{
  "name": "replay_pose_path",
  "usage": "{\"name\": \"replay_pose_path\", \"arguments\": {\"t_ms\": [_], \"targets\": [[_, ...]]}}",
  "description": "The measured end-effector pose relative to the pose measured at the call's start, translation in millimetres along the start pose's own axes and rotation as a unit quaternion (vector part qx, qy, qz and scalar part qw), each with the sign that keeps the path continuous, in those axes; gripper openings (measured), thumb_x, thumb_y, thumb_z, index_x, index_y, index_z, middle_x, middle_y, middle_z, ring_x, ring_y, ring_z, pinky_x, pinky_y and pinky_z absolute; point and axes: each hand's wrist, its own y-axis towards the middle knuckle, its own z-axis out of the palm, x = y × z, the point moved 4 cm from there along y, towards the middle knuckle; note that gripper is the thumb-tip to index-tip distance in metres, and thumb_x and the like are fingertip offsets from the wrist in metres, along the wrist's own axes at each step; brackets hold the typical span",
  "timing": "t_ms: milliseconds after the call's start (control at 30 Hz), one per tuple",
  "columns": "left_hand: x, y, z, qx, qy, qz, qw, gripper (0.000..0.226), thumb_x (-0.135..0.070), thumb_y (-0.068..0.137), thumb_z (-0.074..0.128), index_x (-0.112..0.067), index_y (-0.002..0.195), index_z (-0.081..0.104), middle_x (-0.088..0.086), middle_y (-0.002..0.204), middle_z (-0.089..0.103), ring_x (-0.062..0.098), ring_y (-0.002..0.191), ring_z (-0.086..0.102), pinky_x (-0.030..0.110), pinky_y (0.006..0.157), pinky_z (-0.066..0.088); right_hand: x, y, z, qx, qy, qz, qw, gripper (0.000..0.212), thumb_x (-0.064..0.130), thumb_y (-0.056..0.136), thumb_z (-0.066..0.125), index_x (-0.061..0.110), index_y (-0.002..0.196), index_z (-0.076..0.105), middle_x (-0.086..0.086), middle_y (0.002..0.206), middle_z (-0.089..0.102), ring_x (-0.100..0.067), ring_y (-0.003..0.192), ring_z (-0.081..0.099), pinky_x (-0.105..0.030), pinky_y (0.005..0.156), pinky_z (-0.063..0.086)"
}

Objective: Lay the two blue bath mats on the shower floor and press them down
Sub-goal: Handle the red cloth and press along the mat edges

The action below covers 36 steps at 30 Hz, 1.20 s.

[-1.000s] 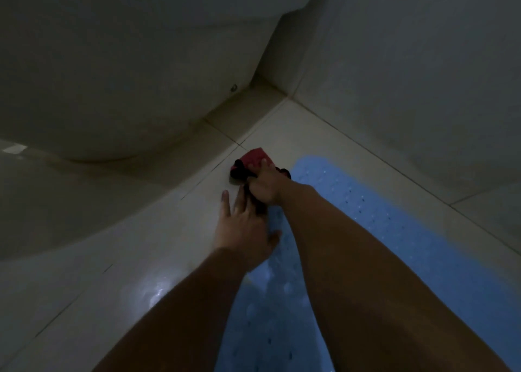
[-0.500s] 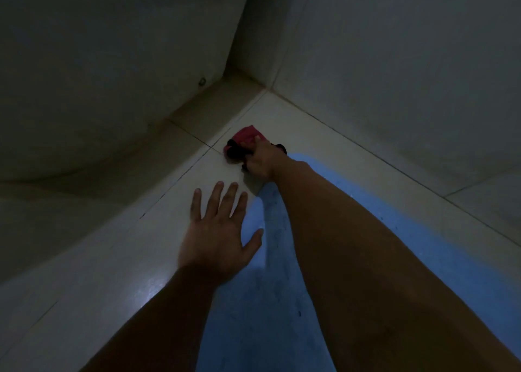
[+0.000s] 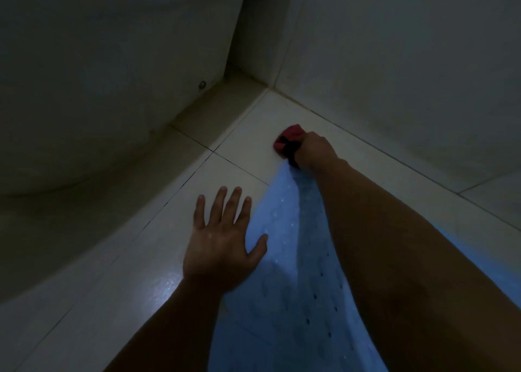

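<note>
A blue bath mat [image 3: 284, 247] with small holes lies on the pale tiled floor, running from the bottom of the view toward the far corner. My right arm crosses over it and hides much of its right side. My right hand [image 3: 313, 151] is at the mat's far end, closed around a red and black bundle of cloth [image 3: 290, 140] that rests on the tile. My left hand [image 3: 222, 242] lies flat with fingers spread, mostly on the tile, its thumb on the mat's left edge. Only one mat is visible.
A large white curved fixture [image 3: 98, 89] fills the upper left, with a small bolt [image 3: 202, 84] near its base. A tiled wall [image 3: 408, 61] rises at the right and meets the floor in a corner [image 3: 267, 88]. The scene is dim.
My left hand has slid back toward me and to the left, off the mat's far end onto the tile. My right hand keeps hold of the red and black bundle.
</note>
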Motion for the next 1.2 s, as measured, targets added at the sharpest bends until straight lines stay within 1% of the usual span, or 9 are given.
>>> {"name": "replay_pose_path", "arguments": {"t_ms": [67,133,267,367,500,767,900,1033,1200], "targets": [[0.1,-1.0,-1.6,-0.018,-0.001,0.010,1.000,0.080,-0.070,0.098,0.024,-0.015,0.155,0.039,0.011,0.167,0.024,0.029,0.157,0.011,0.061,0.122,0.010,-17.0,-5.7,-14.2,-0.010,-0.042,0.018,0.999,0.026,0.036,0.099,0.056,0.014,0.086,0.058,-0.010,0.081,0.057,-0.027,0.090,0.060,-0.033,0.084,0.045],[-0.6,-1.6,-1.3,-0.028,-0.004,0.015,0.999,0.079,-0.069,0.099,0.028,-0.013,0.153,0.043,0.012,0.165,0.028,0.031,0.156,0.016,0.062,0.121,0.013,-45.0,-9.9,-27.0,-0.036,-0.068,0.040,0.996,0.027,0.034,0.098,0.056,0.011,0.084,0.062,-0.016,0.090,0.062,-0.031,0.090,0.061,-0.036,0.085,0.048],[0.6,-0.9,-1.8,-0.020,0.003,0.012,1.000,0.080,-0.070,0.098,0.026,-0.014,0.153,0.043,0.012,0.166,0.028,0.031,0.156,0.016,0.062,0.121,0.012,-120.3,-19.9,-35.1,-0.048,-0.054,0.093,0.993,0.027,0.038,0.097,0.056,0.016,0.103,0.070,-0.018,0.105,0.070,-0.027,0.081,0.060,-0.033,0.079,0.045],[3.4,-0.4,0.1,0.005,0.017,-0.004,1.000,0.083,-0.073,0.097,0.019,-0.018,0.158,0.033,0.009,0.169,0.019,0.029,0.158,0.008,0.061,0.123,0.006,-159.0,-29.2,-23.1,-0.045,-0.045,0.132,0.989,0.040,0.037,0.098,0.055,0.013,0.131,0.057,-0.025,0.126,0.060,-0.040,0.110,0.060,-0.036,0.089,0.045],[0.7,1.2,2.7,0.013,0.004,-0.013,1.000,0.086,-0.076,0.095,0.016,-0.021,0.160,0.026,0.005,0.170,0.012,0.026,0.158,0.002,0.060,0.124,0.003,-177.2,-28.3,-2.5,-0.021,-0.077,0.107,0.991,0.067,0.057,0.098,0.036,0.027,0.156,0.023,-0.020,0.162,0.023,-0.048,0.143,0.027,-0.060,0.117,0.027],[-1.7,3.6,3.7,0.034,0.015,-0.017,0.999,0.089,-0.079,0.092,0.009,-0.025,0.163,0.012,0.002,0.172,0.002,0.024,0.158,-0.007,0.058,0.124,-0.004,-191.2,-35.6,5.5,-0.040,-0.056,0.070,0.995,0.065,0.055,0.102,0.036,0.033,0.159,0.015,-0.014,0.168,0.006,-0.042,0.152,0.005,-0.060,0.122,0.010],[2.0,-0.6,1.3,0.042,0.038,-0.028,0.998,0.087,-0.077,0.090,0.019,-0.025,0.160,0.026,0.003,0.170,0.016,0.026,0.157,0.006,0.059,0.124,0.002,-191.4,-26.8,1.3,0.059,-0.056,0.072,0.994,0.076,0.071,0.093,0.031,0.042,0.158,0.003,-0.017,0.168,-0.001,-0.043,0.153,-0.002,-0.056,0.124,0.006],[-35.4,24.4,-24.6,0.070,-0.021,-0.133,0.988,0.084,-0.067,0.080,0.028,-0.026,0.153,0.037,0.003,0.163,0.025,0.029,0.154,0.010,0.067,0.121,0.001,-192.5,-33.6,-4.9,0.081,-0.061,0.085,0.991,0.082,0.074,0.092,0.033,0.041,0.158,-0.002,-0.018,0.167,-0.011,-0.046,0.152,-0.006,-0.056,0.124,0.007],[-168.0,32.2,13.1,0.066,-0.028,0.102,0.992,0.078,-0.063,0.094,0.035,-0.021,0.159,0.028,0.010,0.170,0.014,0.038,0.156,-0.007,0.068,0.119,-0.003,-182.5,-35.6,-7.8,0.082,-0.045,0.082,0.992,0.085,0.068,0.095,0.043,0.034,0.160,0.000,-0.013,0.167,-0.016,-0.044,0.152,-0.011,-0.057,0.124,0.007]]}}
